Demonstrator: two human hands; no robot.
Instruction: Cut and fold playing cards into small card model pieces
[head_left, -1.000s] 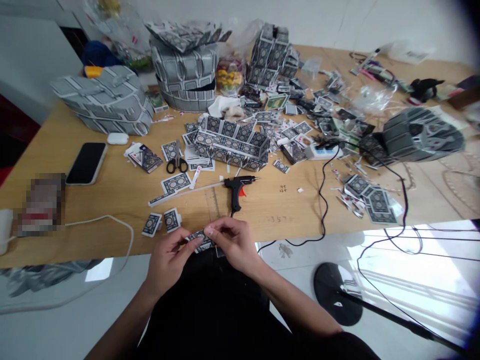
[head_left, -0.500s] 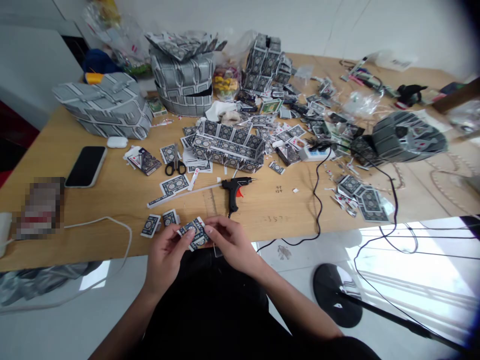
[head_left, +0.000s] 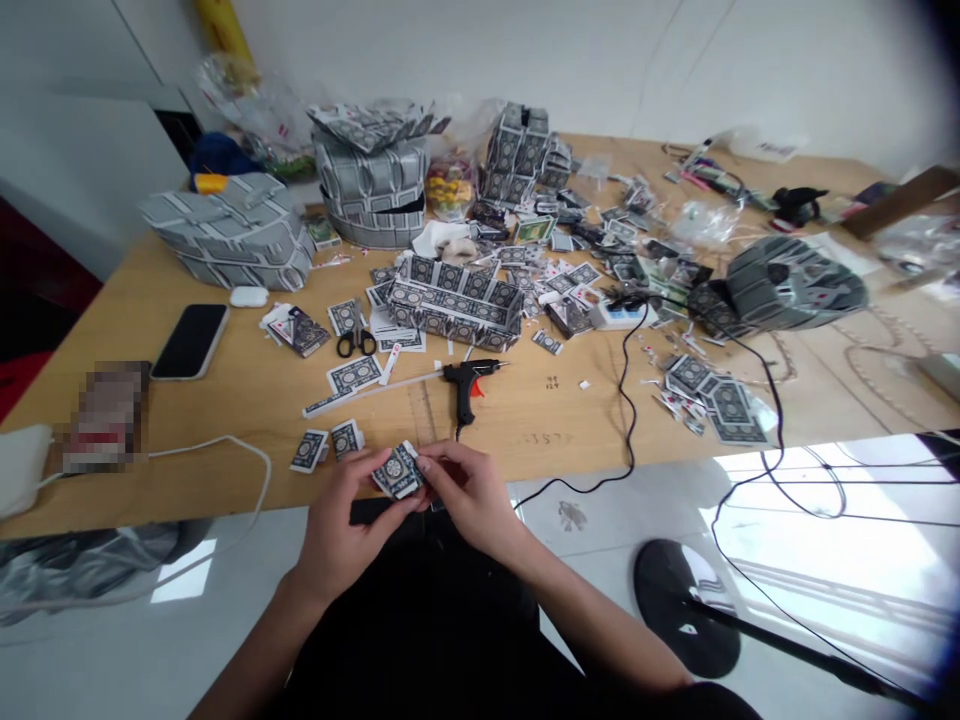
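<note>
A folded playing card (head_left: 397, 471) with a dark patterned back is held between both hands at the table's front edge. My left hand (head_left: 346, 530) pinches its left side, thumb below and fingers above. At its right side, my right hand (head_left: 469, 495) grips the card with thumb and fingers. Two small folded cards (head_left: 308, 451) lie just left of my hands. Beyond my right hand rests a black glue gun (head_left: 466, 385) with a red trigger. Scissors (head_left: 356, 338) and flat cards (head_left: 355, 374) lie farther left, near an open box made of cards (head_left: 454, 305).
Woven card bags (head_left: 232, 232) stand at the back left, another (head_left: 795, 283) at the right. Loose cards (head_left: 570, 280) cover the middle. A phone (head_left: 190, 341) lies left. A black cable (head_left: 628, 400) runs off the front edge beside a power strip (head_left: 622, 315).
The view has shifted slightly. My left thumb has moved down off the card's face to its lower edge, and the card has turned and looks more folded.
</note>
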